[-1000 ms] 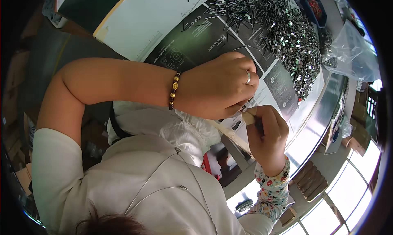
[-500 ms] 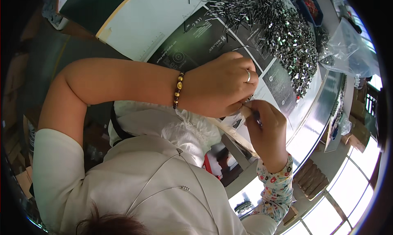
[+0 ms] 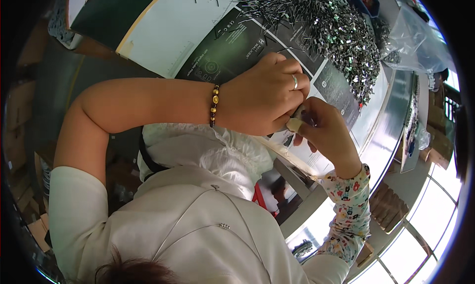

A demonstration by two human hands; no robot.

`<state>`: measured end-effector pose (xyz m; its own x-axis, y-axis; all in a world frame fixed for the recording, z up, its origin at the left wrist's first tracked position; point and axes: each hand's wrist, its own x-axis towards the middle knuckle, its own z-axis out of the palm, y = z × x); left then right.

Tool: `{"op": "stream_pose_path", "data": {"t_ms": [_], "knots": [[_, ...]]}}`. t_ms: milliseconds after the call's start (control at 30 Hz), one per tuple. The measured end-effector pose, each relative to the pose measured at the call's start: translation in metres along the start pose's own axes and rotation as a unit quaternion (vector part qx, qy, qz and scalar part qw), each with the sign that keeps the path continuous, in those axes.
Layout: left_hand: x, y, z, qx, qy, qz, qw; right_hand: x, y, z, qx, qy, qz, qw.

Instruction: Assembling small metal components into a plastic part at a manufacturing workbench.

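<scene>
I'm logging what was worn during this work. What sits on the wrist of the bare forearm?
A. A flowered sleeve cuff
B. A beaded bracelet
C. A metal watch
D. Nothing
B: a beaded bracelet of dark and golden beads circles the wrist just behind the left hand; the flowered sleeve is on the other arm.

White worktable (image 3: pixel 163 37) with a tan edge runs up-left of the grip; a dark printed sheet (image 3: pixel 237 42) lies on it just above the grip, with a pile of small metal parts (image 3: pixel 341 32) up-right. Clear plastic bag (image 3: pixel 415 42) sits far right of the pile. Bright windows (image 3: pixel 440 205) below-right flood daylight in; dim cardboard boxes (image 3: pixel 20 131) far left.
</scene>
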<state>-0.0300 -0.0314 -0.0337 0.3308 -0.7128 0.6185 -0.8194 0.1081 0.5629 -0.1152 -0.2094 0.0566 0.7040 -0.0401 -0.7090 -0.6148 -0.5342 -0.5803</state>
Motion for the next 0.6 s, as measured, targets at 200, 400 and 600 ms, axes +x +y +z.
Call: {"op": "stream_pose_path", "data": {"t_ms": [200,400,600], "knots": [[-0.001,0.0,0.002,-0.001,-0.006,-0.007,1.0,-0.005,0.008,0.011,0.056,0.061,-0.062,0.995],[0.001,-0.002,0.002,0.004,-0.021,0.006,1.0,-0.009,0.009,0.016,-0.038,0.091,-0.144,0.985],[0.002,-0.002,0.006,-0.006,-0.018,0.022,1.0,-0.012,0.018,0.015,-0.007,0.088,-0.132,0.987]]}}
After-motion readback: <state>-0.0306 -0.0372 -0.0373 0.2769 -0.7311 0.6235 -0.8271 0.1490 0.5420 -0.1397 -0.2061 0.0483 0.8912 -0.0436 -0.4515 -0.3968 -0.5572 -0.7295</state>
